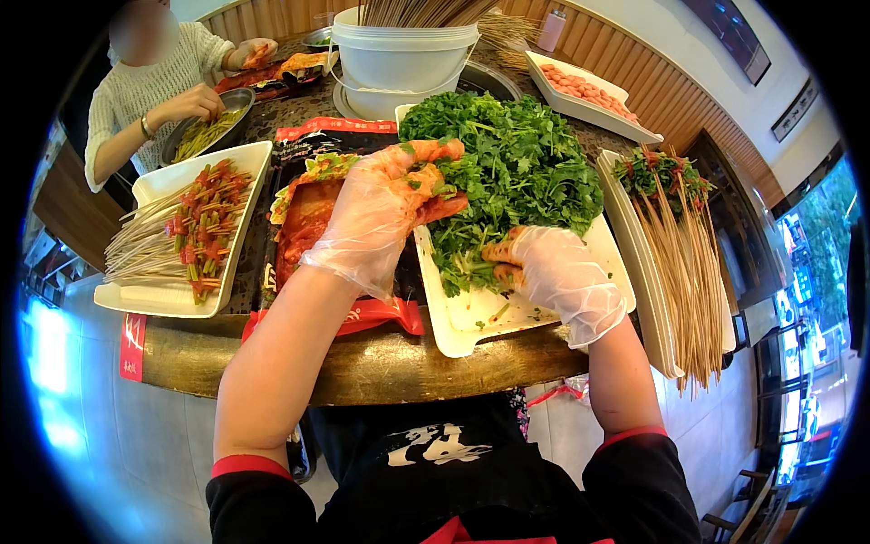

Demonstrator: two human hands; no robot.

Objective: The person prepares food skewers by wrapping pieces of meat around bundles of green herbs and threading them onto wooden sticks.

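Both my hands wear thin clear plastic gloves. My left hand (pixel 394 197), its fingers stained red, is curled around a slice of red-marinated meat above the left edge of a heap of chopped cilantro (pixel 510 156). My right hand (pixel 544 272) has its fingertips in the lower part of the heap, on cilantro stems; how firmly they close is hidden. The greens lie in a white tray (pixel 455 340). Left of it, an opened black and red plastic package (pixel 340 132) holds red marinated meat (pixel 312 214), partly behind my left forearm.
A white tray (pixel 163 302) with skewers of meat and green pieces (pixel 211 224) stands left. At right, cilantro skewers (pixel 680 258) lie on stacked trays (pixel 632 272). Behind are a white bucket (pixel 408 61) of sticks and a tray of pink pieces (pixel 591 92). A co-worker (pixel 149 95) reaches into a metal bowl (pixel 211 126).
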